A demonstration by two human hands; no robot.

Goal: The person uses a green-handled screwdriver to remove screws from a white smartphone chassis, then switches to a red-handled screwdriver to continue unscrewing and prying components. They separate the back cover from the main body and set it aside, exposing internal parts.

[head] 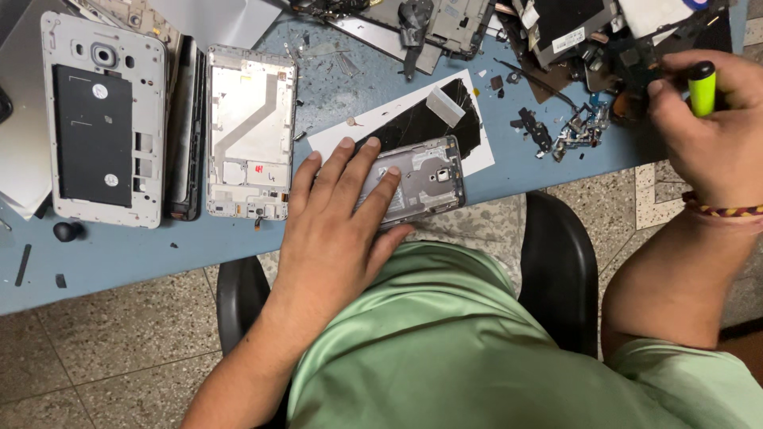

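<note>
- The left hand (338, 214) lies flat, palm down, with fingers spread wide and pressed on the grey phone frame (421, 179), pinning it to the blue table (119, 254) rather than gripping it.
- The grey phone frame sits close to the table's near edge, just in front of the person's green shirt (445, 342); its near corner comes almost to that edge.
- Its long axis runs left to right across the view, tilted a little so the right end lies farther from the person than the left end; the left part is hidden under the fingers.
- The frame rests partly on a white sheet with a black broken panel (433, 119), which slants the same way.
- The right hand (707, 127) is closed around a yellow-green tool handle (702, 89) with a black cap, held upright above the right end of the table; its tip cannot be seen.
- Just left of that hand lies a heap of small dark parts and connectors (576, 127), well apart from the grey frame.
- To the left of the left hand stand a white phone midframe (250, 131), a dark slim phone body (184, 131) and a larger white phone back with a black plate (99, 119), all with long axes running away from the person.
- Bare table shows between the grey frame and the small parts, and along the near edge at the left.
- More dismantled boards (445, 24) crowd the far edge.
</note>
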